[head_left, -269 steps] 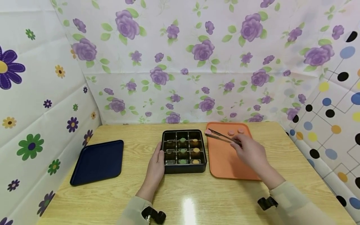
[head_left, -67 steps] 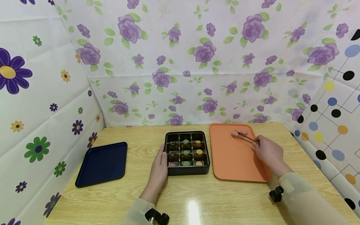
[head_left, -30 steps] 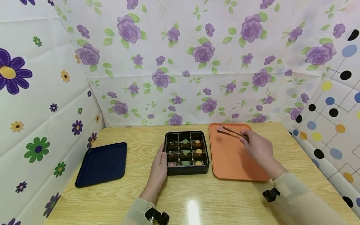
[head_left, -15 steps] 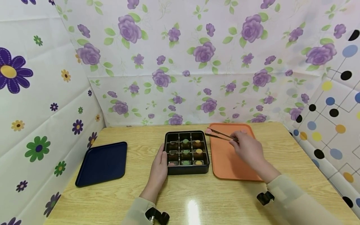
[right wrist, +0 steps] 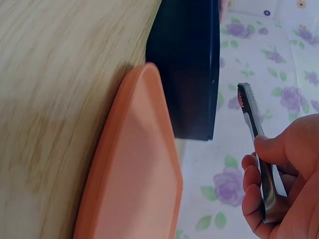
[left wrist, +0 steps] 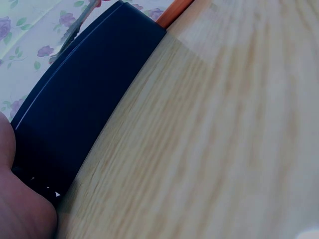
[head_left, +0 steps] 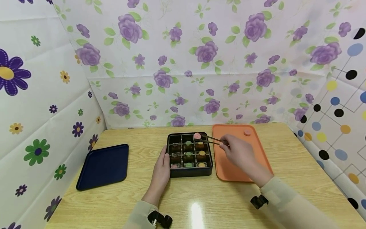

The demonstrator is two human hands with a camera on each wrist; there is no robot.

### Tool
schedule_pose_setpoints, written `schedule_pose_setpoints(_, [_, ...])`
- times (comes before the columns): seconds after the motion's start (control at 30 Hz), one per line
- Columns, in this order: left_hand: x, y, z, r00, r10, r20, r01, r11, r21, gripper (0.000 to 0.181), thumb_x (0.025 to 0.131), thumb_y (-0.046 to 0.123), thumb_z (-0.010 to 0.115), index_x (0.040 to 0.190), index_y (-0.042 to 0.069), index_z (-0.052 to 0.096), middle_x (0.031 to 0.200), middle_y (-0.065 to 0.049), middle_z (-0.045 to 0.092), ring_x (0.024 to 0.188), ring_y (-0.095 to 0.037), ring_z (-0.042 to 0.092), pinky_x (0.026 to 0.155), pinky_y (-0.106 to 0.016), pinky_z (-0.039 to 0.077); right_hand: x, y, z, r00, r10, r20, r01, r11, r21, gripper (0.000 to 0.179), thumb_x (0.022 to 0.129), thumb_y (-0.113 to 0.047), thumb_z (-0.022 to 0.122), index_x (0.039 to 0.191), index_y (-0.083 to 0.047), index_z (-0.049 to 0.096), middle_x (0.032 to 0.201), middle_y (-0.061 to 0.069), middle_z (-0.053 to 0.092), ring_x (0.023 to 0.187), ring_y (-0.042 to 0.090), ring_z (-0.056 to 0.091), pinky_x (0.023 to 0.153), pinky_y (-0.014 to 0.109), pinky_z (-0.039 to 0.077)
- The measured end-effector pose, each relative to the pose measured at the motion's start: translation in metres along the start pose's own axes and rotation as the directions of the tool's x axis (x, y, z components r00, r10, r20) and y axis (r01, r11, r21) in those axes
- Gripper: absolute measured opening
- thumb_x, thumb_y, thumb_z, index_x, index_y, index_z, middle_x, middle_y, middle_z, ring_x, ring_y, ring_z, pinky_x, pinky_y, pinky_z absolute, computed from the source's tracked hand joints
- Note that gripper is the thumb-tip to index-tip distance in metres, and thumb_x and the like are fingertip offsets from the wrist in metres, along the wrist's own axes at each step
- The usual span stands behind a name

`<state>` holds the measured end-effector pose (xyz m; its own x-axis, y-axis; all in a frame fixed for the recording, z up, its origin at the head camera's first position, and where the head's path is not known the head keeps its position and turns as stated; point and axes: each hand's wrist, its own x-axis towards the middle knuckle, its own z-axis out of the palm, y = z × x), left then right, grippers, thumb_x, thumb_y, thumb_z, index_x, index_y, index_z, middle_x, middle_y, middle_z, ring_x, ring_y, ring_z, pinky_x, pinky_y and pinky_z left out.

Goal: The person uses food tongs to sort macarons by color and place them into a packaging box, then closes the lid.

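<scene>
Right hand (head_left: 239, 153) is gripping the tongs (right wrist: 269, 191), which point off to its left, so the pink cookie (head_left: 197, 136) at their tips kinda hangs over the black box (head_left: 191, 172).

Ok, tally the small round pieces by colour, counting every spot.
Pink pieces: 3 (tongs, black box, orange tray)
Green pieces: 3 (all boxed)
Yellow pieces: 3 (all boxed)
Total: 9

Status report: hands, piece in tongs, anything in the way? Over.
Left hand against left side of dark box. Right hand gripping tongs. Pink piece in tongs, above box. No obstruction seen.
</scene>
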<state>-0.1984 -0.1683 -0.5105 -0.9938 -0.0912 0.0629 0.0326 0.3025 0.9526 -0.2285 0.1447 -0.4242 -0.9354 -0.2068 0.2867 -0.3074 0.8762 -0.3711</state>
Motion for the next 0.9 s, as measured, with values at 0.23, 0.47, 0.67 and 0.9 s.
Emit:
schedule_pose_setpoints(0.23, [0.0, 0.0, 0.0, 1.0, 0.007, -0.004, -0.007, 1.0, 0.0, 0.057, 0.124, 0.035, 0.033, 0.179, 0.02, 0.023, 0.182, -0.013, 0.022, 0.164, -0.042, 0.026, 0.131, -0.066, 0.024, 0.003, -0.018, 0.009, 0.999, -0.047, 0.007, 0.046, 0.999, 0.007, 0.019, 0.108, -0.024, 0.077, 0.122, -0.011, 0.076, 0.099, -0.001, 0.076, 0.074, 0.014, 0.067, 0.062, 0.039, 0.055])
schedule_pose_setpoints(0.47, [0.002, 0.0, 0.0, 1.0, 0.018, -0.014, -0.018, 1.0, 0.006, 0.058, 0.124, 0.035, 0.033, 0.178, 0.017, 0.024, 0.182, -0.011, 0.025, 0.166, -0.039, 0.023, 0.132, -0.064, 0.022, 0.003, -0.032, 0.02, 0.998, -0.058, 0.029, 0.057, 0.998, 0.003, 0.022, 0.106, -0.023, 0.079, 0.125, -0.011, 0.076, 0.1, 0.0, 0.077, 0.074, 0.014, 0.066, 0.062, 0.039, 0.056])
schedule_pose_setpoints(0.67, [0.003, 0.001, 0.0, 1.0, 0.002, -0.016, -0.001, 1.0, 0.012, 0.058, 0.124, 0.034, 0.033, 0.178, 0.018, 0.024, 0.181, -0.011, 0.025, 0.162, -0.041, 0.033, 0.132, -0.064, 0.023, 0.004, -0.045, 0.029, 0.997, -0.055, 0.051, 0.055, 0.998, -0.013, 0.022, 0.108, -0.025, 0.078, 0.125, -0.013, 0.075, 0.098, -0.003, 0.075, 0.071, 0.011, 0.063, 0.061, 0.037, 0.054])
schedule_pose_setpoints(0.9, [0.004, 0.0, 0.0, 1.0, -0.01, -0.023, 0.01, 1.0, 0.011, 0.057, 0.124, 0.035, 0.034, 0.178, 0.021, 0.025, 0.181, -0.008, 0.027, 0.165, -0.038, 0.025, 0.133, -0.061, 0.021, 0.006, -0.056, 0.034, 0.996, -0.064, 0.062, 0.065, 0.998, -0.023, 0.02, 0.108, -0.025, 0.078, 0.125, -0.014, 0.076, 0.1, -0.003, 0.076, 0.075, 0.014, 0.067, 0.064, 0.04, 0.057])
